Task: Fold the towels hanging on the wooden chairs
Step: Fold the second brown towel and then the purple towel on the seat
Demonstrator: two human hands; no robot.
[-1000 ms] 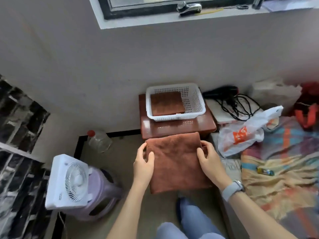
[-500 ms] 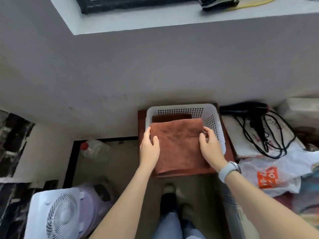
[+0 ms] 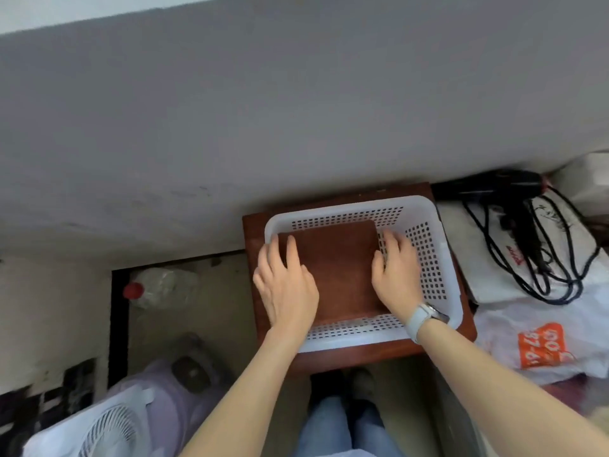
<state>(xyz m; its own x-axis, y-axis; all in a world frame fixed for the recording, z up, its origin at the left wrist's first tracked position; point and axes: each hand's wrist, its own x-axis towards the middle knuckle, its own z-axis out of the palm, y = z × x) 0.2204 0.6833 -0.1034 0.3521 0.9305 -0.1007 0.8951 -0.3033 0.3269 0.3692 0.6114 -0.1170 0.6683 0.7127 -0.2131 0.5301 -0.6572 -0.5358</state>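
White fan [image 3: 108, 430] at lower left; clear bottle [image 3: 158, 286] on the floor. Left hand [image 3: 285, 286] lies flat, fingers extended, on the left edge of the folded brown towel [image 3: 339, 268], which sits inside the white perforated basket [image 3: 435, 258] on a wooden stool [image 3: 362, 356]. Right hand [image 3: 397, 275], fingers straight, rests on the towel's right edge. Black hairdryer [image 3: 494, 188] at far right.

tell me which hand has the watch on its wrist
The right hand: a white watch sits on its wrist, over the near rim of the white basket. The left hand, flat on the brown towel, has a bare wrist.
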